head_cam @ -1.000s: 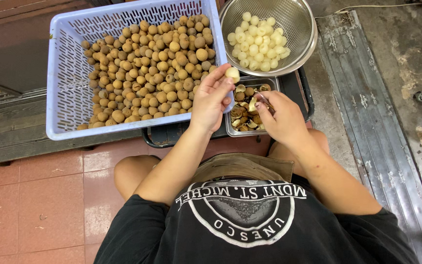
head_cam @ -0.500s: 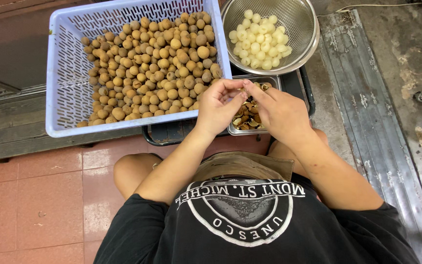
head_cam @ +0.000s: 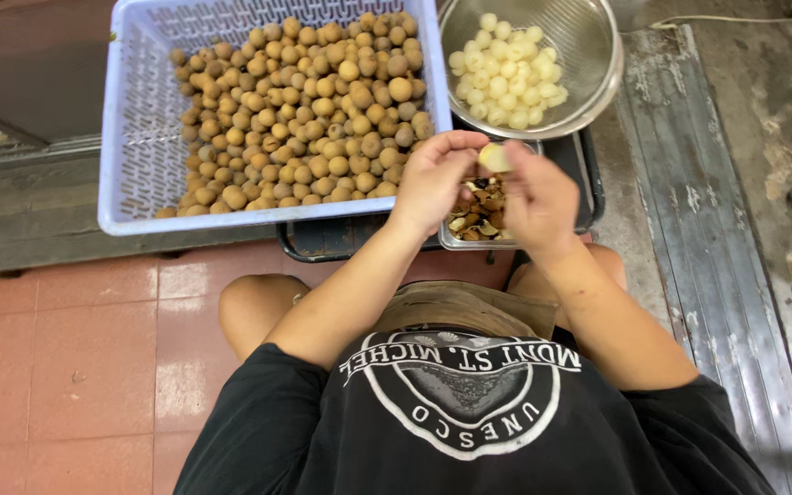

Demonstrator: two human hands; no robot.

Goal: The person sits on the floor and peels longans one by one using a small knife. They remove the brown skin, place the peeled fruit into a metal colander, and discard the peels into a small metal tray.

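**Half-peeled longan pinched between both hands**

The left hand [head_cam: 433, 179] and right hand [head_cam: 535, 197] meet over the metal tray of shells [head_cam: 475, 220], fingertips of both closed on one pale, roundish longan [head_cam: 493, 158], which sits slightly nearer the right hand.

We see no packages, labels, signs or screens. The only printed mark is a round white emblem [head_cam: 458, 392] on the chest of the person's black shirt [head_cam: 258, 440], at the bottom centre: a ring of white lettering around a grey and white drawing.
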